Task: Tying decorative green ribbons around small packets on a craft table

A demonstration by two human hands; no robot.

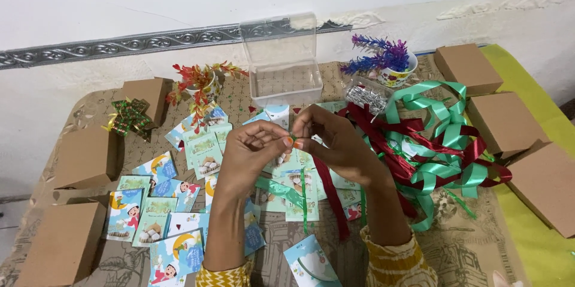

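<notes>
A thin green ribbon strip (303, 200) is hanging straight down from the fingertips of both hands, narrow, glossy and flat, its top end pinched just in front of the clear plastic box (283, 62) standing open by the wall. The left hand (254, 152) is curling inward with thumb and forefinger closing tight on the strip's top, wrist bent and forearm rising from a yellow patterned sleeve (224, 277). The right hand (335, 143) is meeting it fingertip to fingertip, also pinching the strip, while a dark red ribbon (332, 194) is trailing down beside its wrist. To the right of the box a loose tangle of shiny green and red ribbons (440, 143) is lying in loops, with a crinkled silver bundle (365, 96) and a cup of purple and blue artificial sprigs (389, 62) close to the box. To the box's left a small pot of red and orange leaves (200, 80) is standing, and printed paper cards (162, 203) are spreading flat across the patterned cloth (473, 251). Plain brown cardboard boxes (506, 122) are sitting far out on both sides
</notes>
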